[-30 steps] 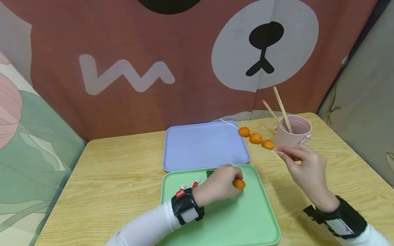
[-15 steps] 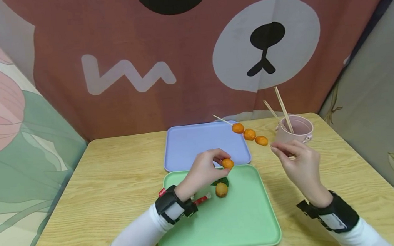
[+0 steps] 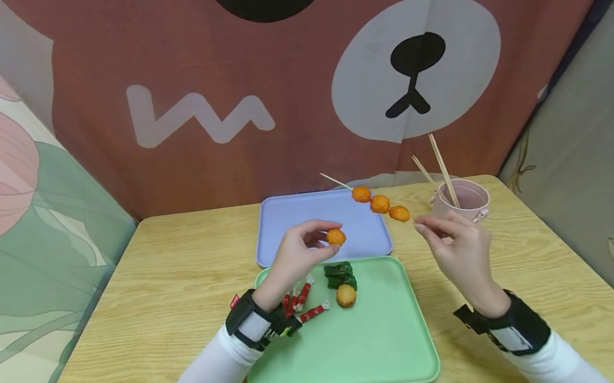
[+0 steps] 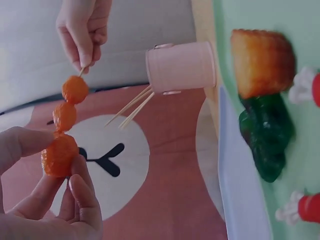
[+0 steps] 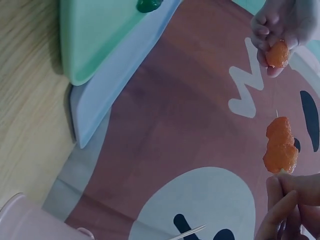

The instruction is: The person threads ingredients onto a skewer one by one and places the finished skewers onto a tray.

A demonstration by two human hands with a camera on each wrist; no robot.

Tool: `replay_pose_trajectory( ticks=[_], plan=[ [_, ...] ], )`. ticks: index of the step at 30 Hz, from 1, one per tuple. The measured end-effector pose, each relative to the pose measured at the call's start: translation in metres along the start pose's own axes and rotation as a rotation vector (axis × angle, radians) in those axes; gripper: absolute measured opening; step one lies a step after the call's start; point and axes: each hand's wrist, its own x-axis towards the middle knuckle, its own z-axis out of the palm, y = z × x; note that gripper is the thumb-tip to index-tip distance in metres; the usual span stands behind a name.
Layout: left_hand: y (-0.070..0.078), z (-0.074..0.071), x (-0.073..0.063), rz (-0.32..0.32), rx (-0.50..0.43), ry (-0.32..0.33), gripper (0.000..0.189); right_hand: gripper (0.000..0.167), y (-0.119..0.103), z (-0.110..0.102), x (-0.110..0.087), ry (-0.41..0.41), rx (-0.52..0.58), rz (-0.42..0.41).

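Observation:
In the head view my left hand [image 3: 303, 246] pinches an orange ball [image 3: 336, 237] between thumb and fingers, over the blue tray. My right hand [image 3: 460, 245] holds a wooden skewer [image 3: 336, 181] by its lower end. Three orange balls [image 3: 380, 204] are threaded on it, and the bare tip points up and left. The held ball is apart from the skewer, a little left of and below its tip. In the right wrist view the skewered balls [image 5: 280, 147] line up toward the left hand [image 5: 285, 25] with its ball [image 5: 278, 54].
A green tray [image 3: 368, 349] bears red-wrapped pieces with white ends [image 3: 313, 312], dark green pieces [image 3: 339, 273] and a golden-brown piece [image 3: 346, 295]. Behind it lies a blue tray [image 3: 276, 218]. A pink bucket [image 3: 472, 196] with several sticks [image 3: 442, 169] stands at the back right.
My left hand has lifted the orange ball off the green tray and moved up and left, uncovering the pieces there. My right hand has shifted the skewer slightly left and up.

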Motion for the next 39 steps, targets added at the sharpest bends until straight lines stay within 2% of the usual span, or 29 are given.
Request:
replay_pose_trajectory(
  ticks=[4,15,22,25,32,39],
  plan=[
    [0.004,-0.007,0.000,0.008,-0.076,0.051,0.033,0.012,-0.004,0.002,0.002,0.005,0.016,-0.001],
    [0.016,-0.029,0.002,0.093,-0.312,0.183,0.030,0.013,-0.013,0.006,0.007,0.033,0.088,-0.009],
    [0.026,-0.044,0.008,0.107,-0.552,0.230,0.021,0.017,-0.018,0.009,0.008,0.068,0.125,-0.038],
    [0.030,-0.049,0.009,0.094,-0.618,0.251,0.018,0.018,-0.020,0.010,0.009,0.072,0.129,-0.052],
    [0.035,-0.058,0.012,0.070,-0.728,0.297,0.018,0.020,-0.030,0.009,0.010,0.052,0.146,-0.070],
    [0.040,-0.064,0.014,0.093,-0.778,0.300,0.022,0.023,-0.039,0.008,0.009,0.033,0.176,-0.111]
  ],
)
